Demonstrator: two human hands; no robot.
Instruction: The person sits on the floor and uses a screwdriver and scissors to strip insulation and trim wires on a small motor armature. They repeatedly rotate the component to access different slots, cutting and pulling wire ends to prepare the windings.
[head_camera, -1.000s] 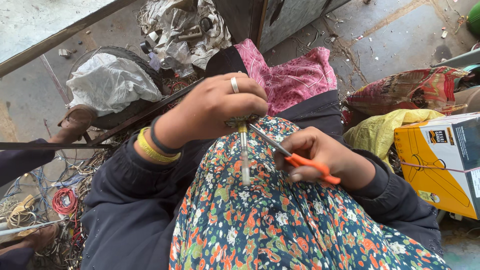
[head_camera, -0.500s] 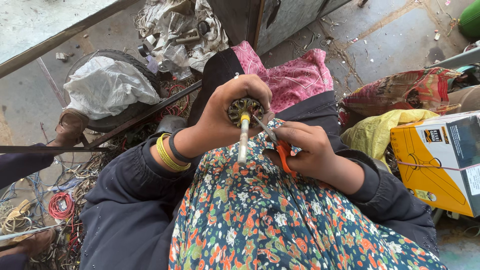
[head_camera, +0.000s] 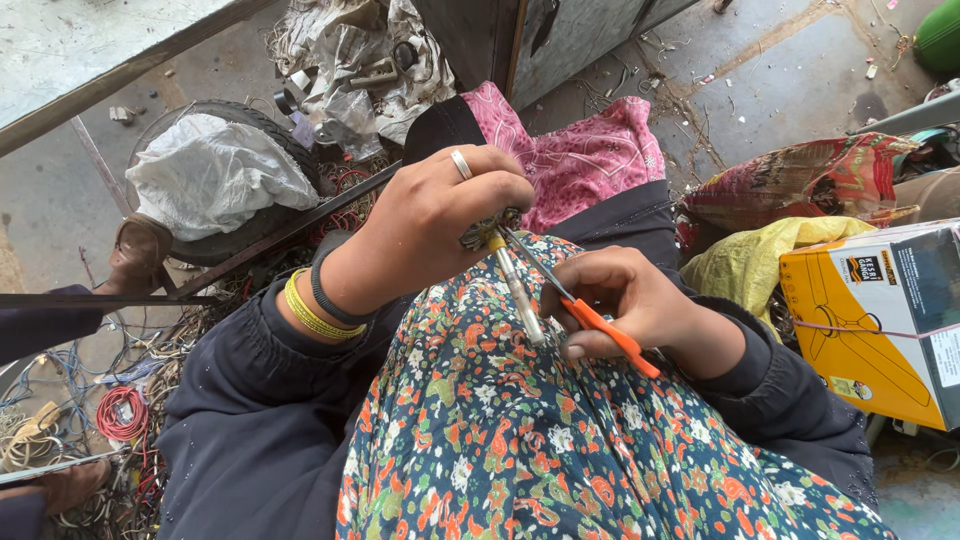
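Observation:
My left hand (head_camera: 440, 215), with a ring and yellow and black bangles on the wrist, grips a small round wound coil part (head_camera: 482, 232) above my flowered lap. A pale shaft (head_camera: 520, 290) hangs down from that part. My right hand (head_camera: 630, 300) holds orange-handled scissors (head_camera: 590, 315). Their blades point up and left, with the tips at the coil part under my left fingers.
A pink cloth (head_camera: 585, 165) lies beyond my knees. A yellow cardboard box (head_camera: 880, 320) and a yellow bag (head_camera: 750, 260) sit at the right. Left are a tyre with a white bag (head_camera: 215, 175), a metal bar (head_camera: 270, 235), and tangled wires (head_camera: 110, 410).
My left hand has turned the coil part palm-down again after showing its face. My right hand has swung the scissors back out to the right, blades still at the part.

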